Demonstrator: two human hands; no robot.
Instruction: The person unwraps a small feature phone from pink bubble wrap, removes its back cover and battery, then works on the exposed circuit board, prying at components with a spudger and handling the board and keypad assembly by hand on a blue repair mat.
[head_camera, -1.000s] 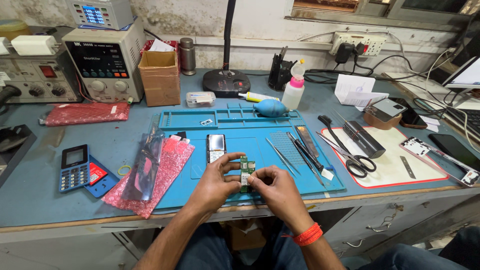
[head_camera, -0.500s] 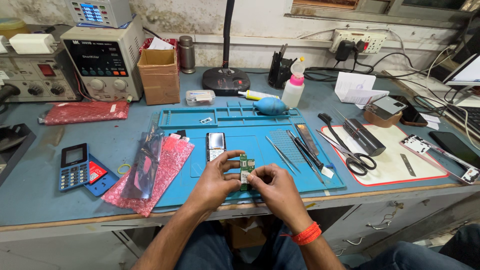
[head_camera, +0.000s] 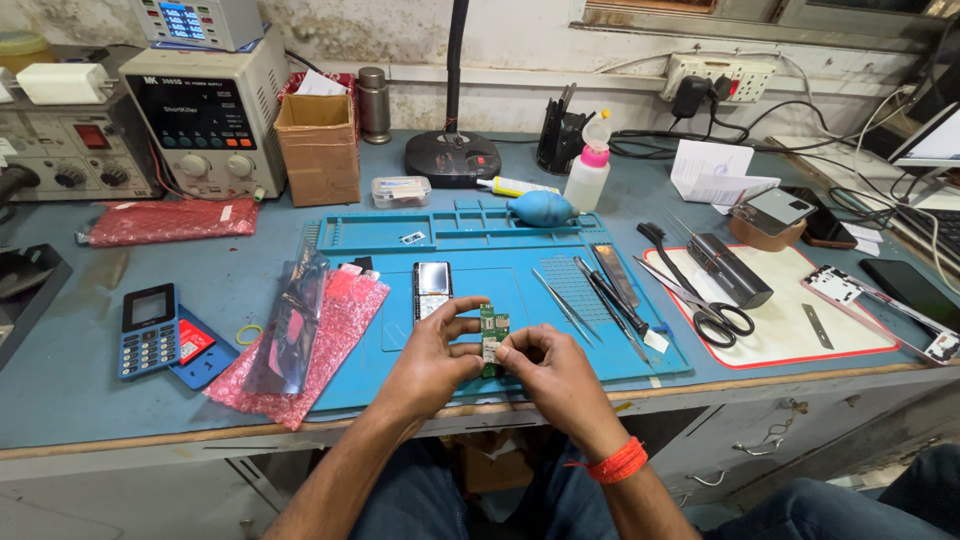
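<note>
A small green board (head_camera: 492, 333) is held between both hands over the front part of the blue mat (head_camera: 520, 300), near the edge of the counter (head_camera: 80, 400). The grip of the left hand (head_camera: 432, 358) is closed on the left side of the board, with thumb and fingers around it. The grip of the right hand (head_camera: 552, 368) is closed on its right side, and the fingertips are pressed on the lower part. An orange band (head_camera: 618, 462) is worn on the right wrist.

A small phone (head_camera: 432, 288) is laid on the mat just behind the left hand. Tweezers (head_camera: 565, 305) are placed to the right of the board. Scissors (head_camera: 700, 300) are seen on the white pad (head_camera: 800, 330), well apart from the hands. Pink bags (head_camera: 300, 340) are laid at the left edge of the mat, and a blue keypad phone (head_camera: 148, 330) is further left.
</note>
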